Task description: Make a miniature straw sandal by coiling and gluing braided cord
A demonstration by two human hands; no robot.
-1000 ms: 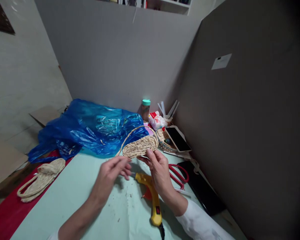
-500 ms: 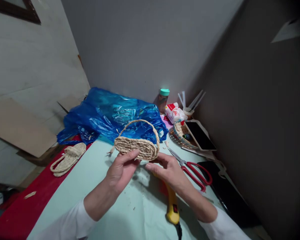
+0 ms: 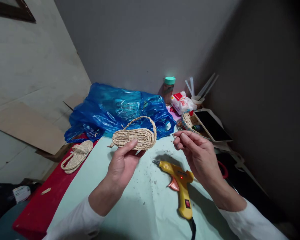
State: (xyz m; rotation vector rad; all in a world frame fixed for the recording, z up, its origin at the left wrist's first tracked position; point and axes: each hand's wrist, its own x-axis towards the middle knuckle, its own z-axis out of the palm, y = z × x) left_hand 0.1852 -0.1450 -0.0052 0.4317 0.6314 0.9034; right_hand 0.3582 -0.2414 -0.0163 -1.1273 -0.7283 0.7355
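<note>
My left hand [image 3: 125, 160] is closed on an oval coil of braided straw cord [image 3: 145, 138], thumb across its front and fingers behind. The cord's loose end arches over the coil's top, and a short tail sticks out at its left. Apart from the coil, to the right, my right hand [image 3: 196, 146] pinches a thin brownish strand [image 3: 173, 136] between thumb and fingertips. Below, between the hands, a yellow glue gun [image 3: 181, 183] lies on its side, nozzle pointing left, a red light showing. Behind my right wrist, only a red scissors handle [image 3: 223, 169] shows.
A second straw coil [image 3: 77, 156] lies on the red cloth [image 3: 40, 208] at left. Behind are a blue plastic bag [image 3: 110, 103], a jar with a green lid [image 3: 169, 88] and a tissue pack [image 3: 182, 102]. At right, a tablet [image 3: 212, 126] rests by a small basket [image 3: 187, 120].
My right hand has moved away from the coil to the right and now pinches a thin strand. The glue gun has come into fuller view, and the scissors are mostly hidden. My left hand keeps the coil.
</note>
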